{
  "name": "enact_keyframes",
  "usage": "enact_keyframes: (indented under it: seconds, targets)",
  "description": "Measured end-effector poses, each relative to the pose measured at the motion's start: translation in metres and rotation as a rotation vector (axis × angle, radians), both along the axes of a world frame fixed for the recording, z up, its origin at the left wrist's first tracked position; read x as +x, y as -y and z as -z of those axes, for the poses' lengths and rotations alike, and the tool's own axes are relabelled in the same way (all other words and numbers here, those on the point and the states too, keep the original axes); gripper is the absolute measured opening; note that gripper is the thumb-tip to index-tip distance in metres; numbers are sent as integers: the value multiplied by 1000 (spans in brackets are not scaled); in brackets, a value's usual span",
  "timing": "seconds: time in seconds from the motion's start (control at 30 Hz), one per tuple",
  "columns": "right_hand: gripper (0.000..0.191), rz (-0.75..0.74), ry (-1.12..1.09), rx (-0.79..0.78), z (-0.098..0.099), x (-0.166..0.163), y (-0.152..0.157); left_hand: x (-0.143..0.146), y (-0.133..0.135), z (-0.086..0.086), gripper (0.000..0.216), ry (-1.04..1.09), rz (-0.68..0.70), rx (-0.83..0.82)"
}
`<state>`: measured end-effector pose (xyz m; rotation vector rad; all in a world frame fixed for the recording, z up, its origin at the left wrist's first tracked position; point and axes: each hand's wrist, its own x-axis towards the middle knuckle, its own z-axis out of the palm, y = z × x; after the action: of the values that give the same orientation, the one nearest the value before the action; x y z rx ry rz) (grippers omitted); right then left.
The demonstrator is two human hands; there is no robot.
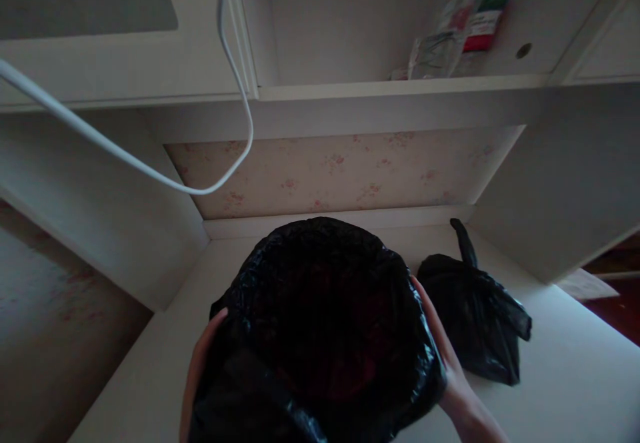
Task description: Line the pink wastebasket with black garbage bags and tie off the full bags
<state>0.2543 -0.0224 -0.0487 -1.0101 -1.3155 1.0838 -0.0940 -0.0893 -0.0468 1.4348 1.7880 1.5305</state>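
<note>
A round bin lined with a black bin bag [320, 250] fills the lower middle of the head view, its mouth facing me. Dark red shows dimly inside it, and the bag is folded over the rim. My left hand [204, 356] grips its left side, with most of the fingers hidden behind the bag. On the opposite side my right hand [443, 350] holds the bin, fingers pressed along the bag. Just right of that hand, a tied black plastic bag [480, 316] lies on the white surface [565, 363].
Overhead is a white cabinet shelf [340, 90] holding a clear plastic packet [440, 36] and a red and green package [485, 23]. A white cable [150, 170] hangs in a loop at the upper left. White side panels [560, 183] flank the flower-patterned wall [325, 176].
</note>
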Motion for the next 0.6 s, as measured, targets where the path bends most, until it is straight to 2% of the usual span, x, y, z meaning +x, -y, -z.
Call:
enact_keyframes:
  seconds: [0.1, 0.23, 0.43, 0.6]
  targets:
    - [83, 15, 13, -9, -3, 0, -7, 14, -1, -17, 46, 155, 32, 9]
    - [75, 16, 26, 5, -12, 0, -20, 23, -5, -24, 44, 144, -1, 42]
    - [74, -31, -79, -14, -34, -3, -35, 19, -5, -27, 32, -5, 24, 99]
    - [68, 17, -26, -26, -50, -6, -34, 21, 4, -29, 33, -147, 67, 76]
